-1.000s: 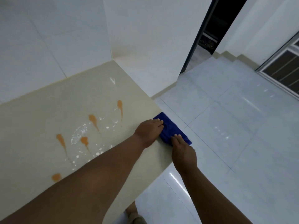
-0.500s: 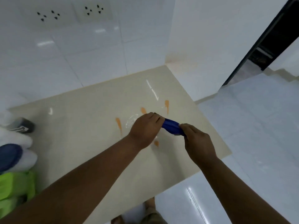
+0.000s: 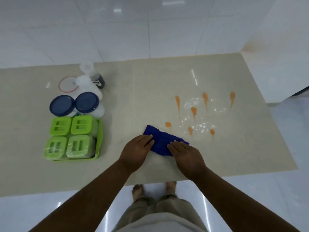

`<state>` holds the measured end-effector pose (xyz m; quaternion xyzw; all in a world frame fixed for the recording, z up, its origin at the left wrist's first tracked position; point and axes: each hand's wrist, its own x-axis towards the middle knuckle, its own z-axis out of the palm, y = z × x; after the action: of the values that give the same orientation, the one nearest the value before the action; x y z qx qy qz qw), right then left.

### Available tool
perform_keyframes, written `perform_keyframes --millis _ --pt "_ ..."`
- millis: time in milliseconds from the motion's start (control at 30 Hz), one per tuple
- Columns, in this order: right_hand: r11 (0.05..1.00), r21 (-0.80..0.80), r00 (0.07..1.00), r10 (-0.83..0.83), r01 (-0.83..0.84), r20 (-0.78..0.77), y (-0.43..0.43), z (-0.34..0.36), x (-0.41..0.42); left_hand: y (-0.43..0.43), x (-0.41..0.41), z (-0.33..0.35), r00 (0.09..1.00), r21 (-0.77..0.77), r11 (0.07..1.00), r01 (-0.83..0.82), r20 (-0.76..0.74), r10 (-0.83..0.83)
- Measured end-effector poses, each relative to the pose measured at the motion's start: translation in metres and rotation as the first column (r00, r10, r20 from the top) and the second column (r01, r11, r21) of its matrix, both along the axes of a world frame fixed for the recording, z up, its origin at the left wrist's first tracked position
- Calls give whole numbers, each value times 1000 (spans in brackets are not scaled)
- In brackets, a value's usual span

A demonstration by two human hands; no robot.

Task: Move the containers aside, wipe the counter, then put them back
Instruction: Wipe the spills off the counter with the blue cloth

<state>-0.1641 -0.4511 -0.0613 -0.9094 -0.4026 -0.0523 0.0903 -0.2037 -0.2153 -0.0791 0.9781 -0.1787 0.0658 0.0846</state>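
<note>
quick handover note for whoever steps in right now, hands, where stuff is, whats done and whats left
Left hand and right hand both lie flat on the blue cloth, pressing it to the counter; neither grips anything.
The containers are moved to the left: four green-lidded tubs in a tray, two blue-lidded jars, and white bottles behind them.
Done: containers aside, cloth laid down.
Left: wipe the orange streaks and white splatter just right of the cloth, then put the containers back.

Soft, even overhead light glares off the wall tiles (image 3: 117,10); edges bow, slightly blurred.
</note>
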Motion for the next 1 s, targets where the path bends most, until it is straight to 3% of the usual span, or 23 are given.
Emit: perform_keyframes --millis 100,200,333,467,633,733,833,1000 --pt "996 -85 999 -5 1 -49 1 -6 -11 7 -18 -14 999 -21 999 28 -16 -28" --pt "999 -53 992 -4 -2 -124 6 2 -10 7 -19 -8 997 -122 993 -5 -73 -4" --pt "989 -28 972 140 -148 -186 40 5 7 11 -11 -5 985 -230 959 -167 -79 153" --pt "937 -165 920 248 -307 -303 67 -15 20 15 -1 -13 958 -270 919 -286 -109 265" --pt "903 -204 907 319 -379 -275 59 -23 45 18 26 -19 943 -336 882 -330 -80 322" --pt "897 -210 911 339 -388 -234 61 -28 61 15 44 -26 934 -274 895 -351 -41 354" --pt "891 -221 910 350 -397 -223 64 -34 80 14 52 -31 914 -213 889 -406 -95 394" --pt "957 -160 951 201 -242 -235 75 -29 140 13 49 -31 919 -61 924 -377 -147 366"
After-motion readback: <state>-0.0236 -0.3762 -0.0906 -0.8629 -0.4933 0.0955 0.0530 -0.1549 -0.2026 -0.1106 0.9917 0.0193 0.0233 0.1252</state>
